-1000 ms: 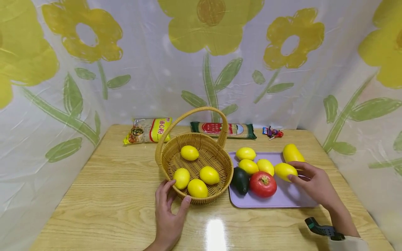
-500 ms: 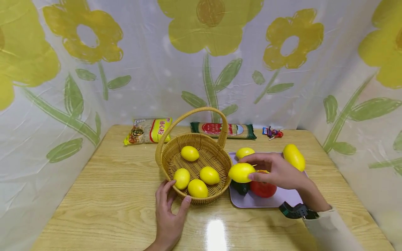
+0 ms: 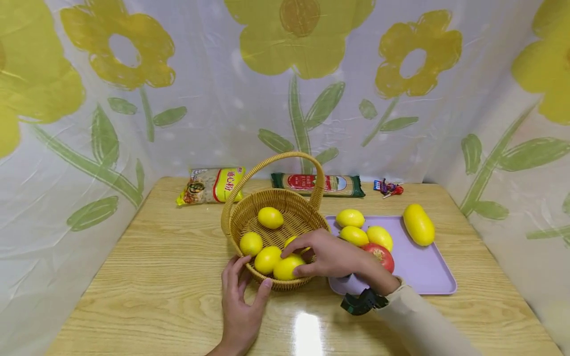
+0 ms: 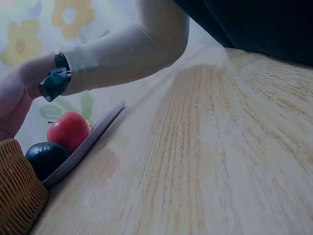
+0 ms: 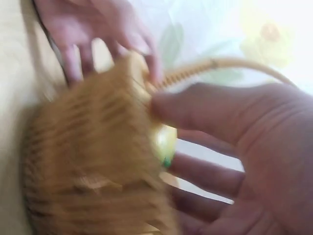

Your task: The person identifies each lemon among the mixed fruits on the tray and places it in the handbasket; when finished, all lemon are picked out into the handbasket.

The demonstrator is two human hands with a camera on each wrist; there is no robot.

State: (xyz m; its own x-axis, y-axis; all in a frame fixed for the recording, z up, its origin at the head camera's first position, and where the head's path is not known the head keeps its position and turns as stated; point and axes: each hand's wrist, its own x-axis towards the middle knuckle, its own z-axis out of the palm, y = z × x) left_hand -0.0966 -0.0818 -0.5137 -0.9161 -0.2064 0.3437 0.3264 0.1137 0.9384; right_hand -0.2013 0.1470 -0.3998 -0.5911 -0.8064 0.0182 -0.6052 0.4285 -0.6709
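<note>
A lemon [image 3: 287,268] was held low in a wicker basket [image 3: 294,223] at the centre of the frame, with little room around it.
The lemon was pinched between the thumb and curled fingers of the right hand [image 3: 327,254], just inside the front rim and seemingly against another lemon [image 3: 268,260]. The rim was touched at lower centre by the fingertips of the left hand [image 3: 244,306], which was spread wide with nothing gripped. If released onto its neighbour, the pinched lemon could be rolled aside, or even tipped over the near rim onto the tabletop [image 3: 147,277]. Because the rim seemed only lightly steadied, the basket could be shifted by a push. If the right arm were dipped over the purple tray [image 3: 423,272] at right, the pomegranate [image 3: 382,256] could be knocked by the black wristband [image 3: 362,301].
</note>
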